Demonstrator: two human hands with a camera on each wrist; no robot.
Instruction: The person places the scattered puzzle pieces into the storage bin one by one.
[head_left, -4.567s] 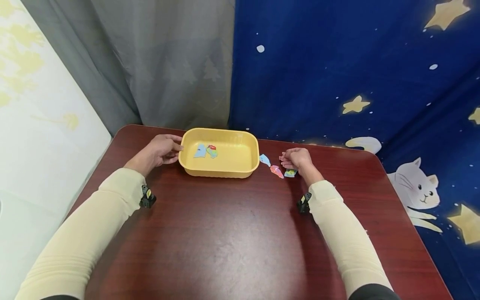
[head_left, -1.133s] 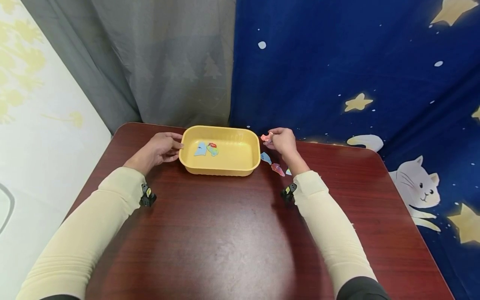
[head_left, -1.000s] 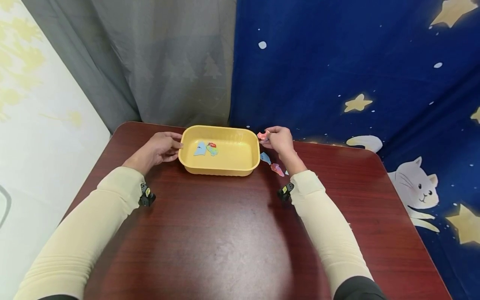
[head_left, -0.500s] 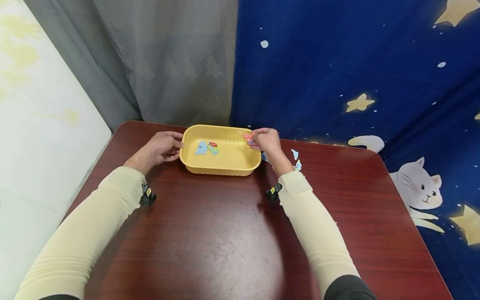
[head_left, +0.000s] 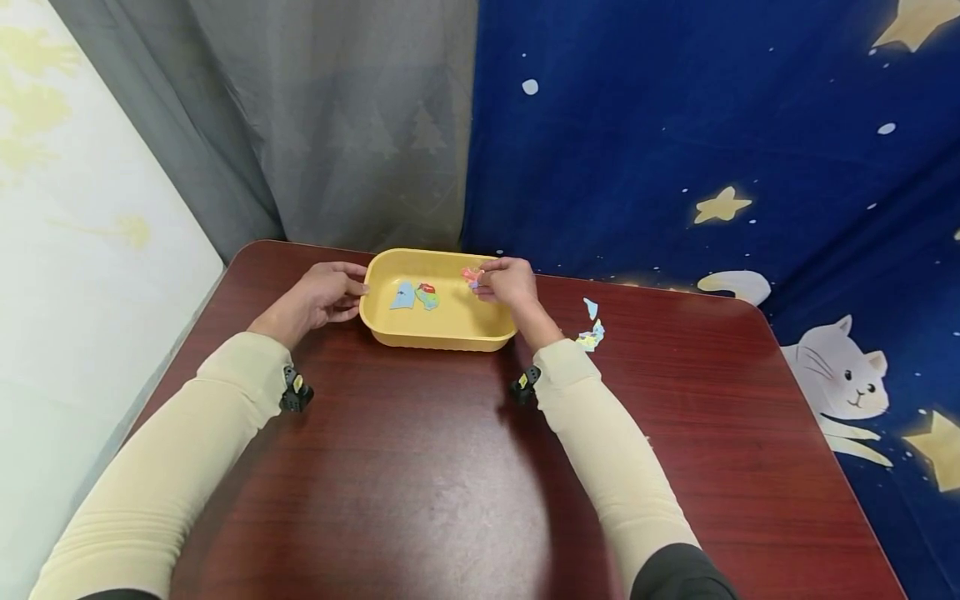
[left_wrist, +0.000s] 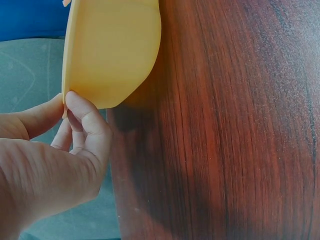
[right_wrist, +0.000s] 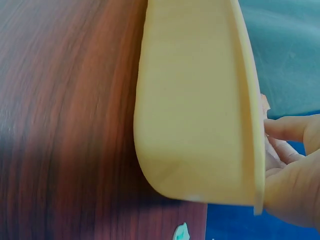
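Note:
A yellow plastic basin stands near the table's back edge. My left hand pinches its left rim between thumb and fingers, as the left wrist view also shows. Over the right part of the basin, my right hand pinches a pink puzzle piece, partly covered by the fingers. Inside the basin lie a light blue piece and a green piece with red, side by side. The basin's wall hides most of the right fingers in the right wrist view.
Right of the basin, on the dark red table, lie a pale blue piece and, nearer, a yellow-and-blue piece. My right forearm covers the tabletop beside the basin. A grey curtain and a blue one hang behind.
My right hand has picked up the pink piece from the table and carried it leftward over the rim into the basin's opening. The left hand has stayed on the rim.

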